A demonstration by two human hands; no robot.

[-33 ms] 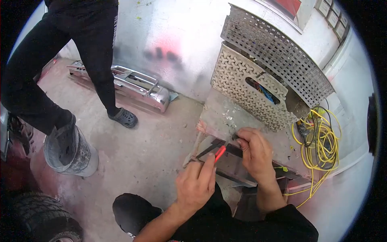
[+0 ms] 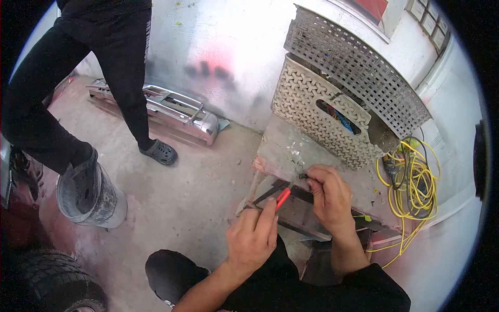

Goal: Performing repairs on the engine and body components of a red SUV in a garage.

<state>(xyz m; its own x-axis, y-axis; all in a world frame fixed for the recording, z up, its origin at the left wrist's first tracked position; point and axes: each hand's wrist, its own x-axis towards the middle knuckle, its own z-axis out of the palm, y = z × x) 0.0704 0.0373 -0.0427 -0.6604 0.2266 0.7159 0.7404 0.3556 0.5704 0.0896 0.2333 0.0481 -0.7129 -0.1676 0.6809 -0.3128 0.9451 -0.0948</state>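
My left hand (image 2: 252,236) is closed round a tool with a red handle (image 2: 283,198) and a thin, light metal tip. That tip points up toward my right hand (image 2: 332,200), whose thumb and fingers pinch a small black piece (image 2: 302,176). Tip and piece are close together; whether they touch I cannot tell. Both hands hover over the near edge of a worn, paint-spotted bench (image 2: 291,140). Below it, dark slanted bars show in an open frame.
A beige woven plastic basket (image 2: 296,96) with a tilted grey lid (image 2: 358,49) stands on the bench. Coiled yellow cable (image 2: 410,195) lies to its right. Leftward are a person's black-trousered legs (image 2: 117,67), one foot in a bucket (image 2: 114,205), a chrome bumper (image 2: 208,125) and a tyre (image 2: 49,273).
The black piece in my right fingers shows slightly more. Otherwise both hands and the red-handled tool stay almost in place.
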